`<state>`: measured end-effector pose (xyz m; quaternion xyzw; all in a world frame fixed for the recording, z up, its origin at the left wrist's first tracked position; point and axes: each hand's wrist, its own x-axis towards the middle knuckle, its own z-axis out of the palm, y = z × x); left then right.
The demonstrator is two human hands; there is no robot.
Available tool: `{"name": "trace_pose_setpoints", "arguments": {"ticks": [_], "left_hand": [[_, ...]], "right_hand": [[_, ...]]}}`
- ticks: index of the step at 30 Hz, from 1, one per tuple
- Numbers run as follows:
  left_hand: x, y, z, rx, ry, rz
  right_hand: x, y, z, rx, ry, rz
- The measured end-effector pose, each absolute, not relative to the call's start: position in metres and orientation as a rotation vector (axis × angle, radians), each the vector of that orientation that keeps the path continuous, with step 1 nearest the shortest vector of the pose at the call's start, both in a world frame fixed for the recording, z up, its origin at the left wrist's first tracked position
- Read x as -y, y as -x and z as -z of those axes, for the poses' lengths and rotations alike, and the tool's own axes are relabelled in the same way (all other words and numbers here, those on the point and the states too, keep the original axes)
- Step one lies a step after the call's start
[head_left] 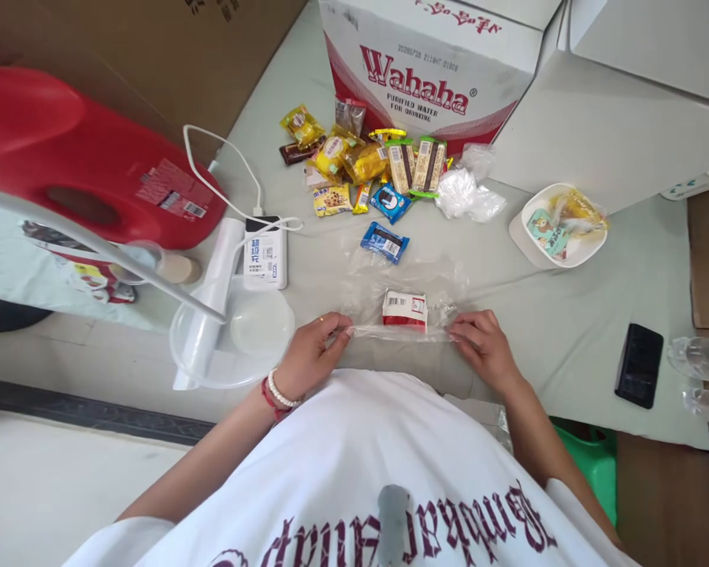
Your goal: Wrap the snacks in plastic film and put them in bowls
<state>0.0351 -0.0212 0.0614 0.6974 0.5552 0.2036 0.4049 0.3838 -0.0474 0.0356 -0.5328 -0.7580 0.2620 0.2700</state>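
A clear plastic bag (443, 276) lies spread on the table in front of me. Its near edge is pinched at one end by my left hand (317, 346) and at the other by my right hand (485, 346), and runs straight between them. On or inside the bag, I cannot tell which, sits a small red and white packet (405, 309), between the two hands. Just beyond it lies a blue snack packet (385, 242). A pile of wrapped snacks (334, 153) is farther back, beside crumpled clear plastic bags (469, 193).
A Wahaha carton (419, 79) stands behind the snacks. To the left are a red jug (83, 150), a power bank (265, 256) with a white cable, and a clear plastic bowl (277, 331). On the right are a white bowl (523, 232), a phone (639, 366) and plastic bottles (706, 362).
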Motion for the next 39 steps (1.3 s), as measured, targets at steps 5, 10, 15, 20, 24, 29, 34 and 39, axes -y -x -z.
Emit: {"name": "trace_pose_setpoints", "arguments": {"ticks": [5, 10, 15, 20, 24, 29, 34, 39], "left_hand": [[-0.009, -0.059, -0.039, -1.738, -1.702, -0.579], [-0.048, -0.092, -0.01, -2.082, -1.789, -0.714], [-0.036, -0.095, -0.012, -2.132, -1.874, -0.925], [-0.005, -0.096, -0.031, -1.614, -2.442, -1.078], [-0.005, -0.111, -0.035, -1.026, -2.765, -0.495], [-0.013, -0.119, -0.029, -1.077, -2.629, -0.192], [-0.015, -0.108, -0.016, -1.048, -2.463, -0.269], [0.001, -0.081, -0.024, -1.024, -2.119, -0.703]], "right_hand": [[0.021, -0.404, -0.035, 1.662, 1.648, -1.075], [-0.029, -0.402, -0.031, 1.76, 2.147, -0.839], [-0.062, -0.393, -0.071, 2.202, 1.993, -0.23], [-0.105, -0.344, -0.067, 2.521, 1.62, -0.33], [-0.128, -0.321, -0.044, 2.582, 1.748, -0.549], [-0.107, -0.343, -0.056, 2.512, 1.3, -0.68], [-0.051, -0.361, -0.066, 2.84, 1.003, -0.53], [-0.022, -0.36, -0.046, 2.942, 1.053, -0.42]]}}
